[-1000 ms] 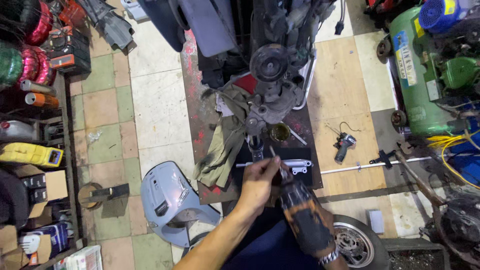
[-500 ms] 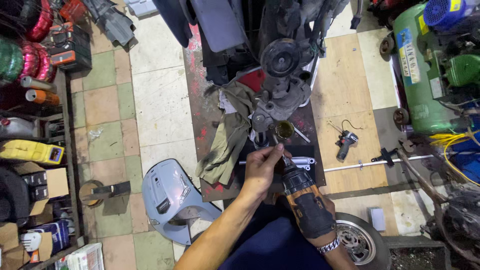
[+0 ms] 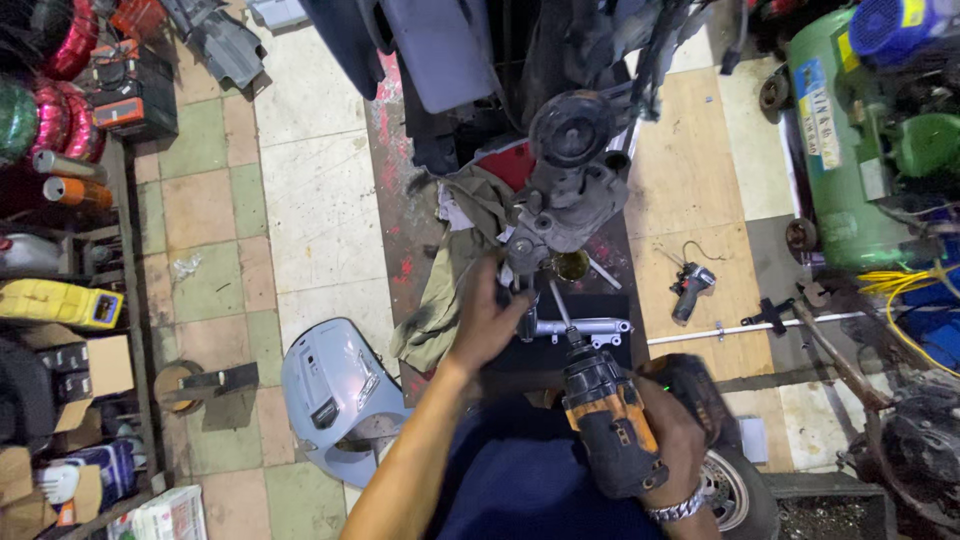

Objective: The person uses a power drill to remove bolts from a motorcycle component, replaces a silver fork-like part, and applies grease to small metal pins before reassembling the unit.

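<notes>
My right hand (image 3: 672, 440) grips an orange and black cordless drill (image 3: 607, 420), its long bit angled up toward the lower end of a grey engine assembly (image 3: 566, 195). My left hand (image 3: 490, 318) reaches up and closes around the bottom part of that engine, right where the bit tip meets it. A metal watch band shows on my right wrist. The bit tip itself is partly hidden behind my left fingers.
An olive rag (image 3: 450, 265) lies left of the engine. A light blue scooter panel (image 3: 335, 395) sits on the tiled floor. A small second drill (image 3: 690, 290) and a long metal rod (image 3: 750, 328) lie to the right, by a green compressor tank (image 3: 850, 150). Shelves with tools line the left.
My left hand has moved up from the drill bit onto the engine's lower end. The drill has been raised and tilted toward the engine. The view has shifted slightly.
</notes>
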